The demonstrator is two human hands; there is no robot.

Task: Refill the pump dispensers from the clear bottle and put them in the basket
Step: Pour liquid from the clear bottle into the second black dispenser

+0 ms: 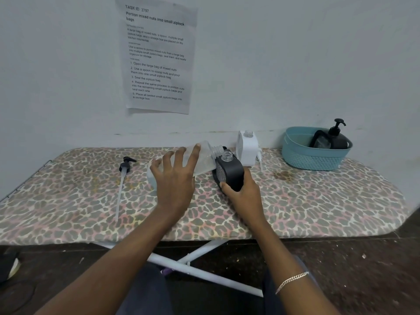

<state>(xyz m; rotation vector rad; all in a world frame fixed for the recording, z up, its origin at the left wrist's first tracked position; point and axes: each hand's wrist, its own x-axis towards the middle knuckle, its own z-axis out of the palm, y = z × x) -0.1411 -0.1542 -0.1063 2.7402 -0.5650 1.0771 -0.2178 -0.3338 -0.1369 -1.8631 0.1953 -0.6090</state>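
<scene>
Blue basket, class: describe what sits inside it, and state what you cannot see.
Inside the blue basket stands a black pump dispenser with its pump head fitted, and a dark object leans beside it. The basket's wall hides both their lower parts and the basket floor.

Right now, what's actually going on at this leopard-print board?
A person is refilling. The left hand tips the clear bottle toward the open neck of a black dispenser, steadied by the right hand. Its black pump lies on the board to the left. A white dispenser waits uncapped behind; another black one already sits in the blue basket.
</scene>
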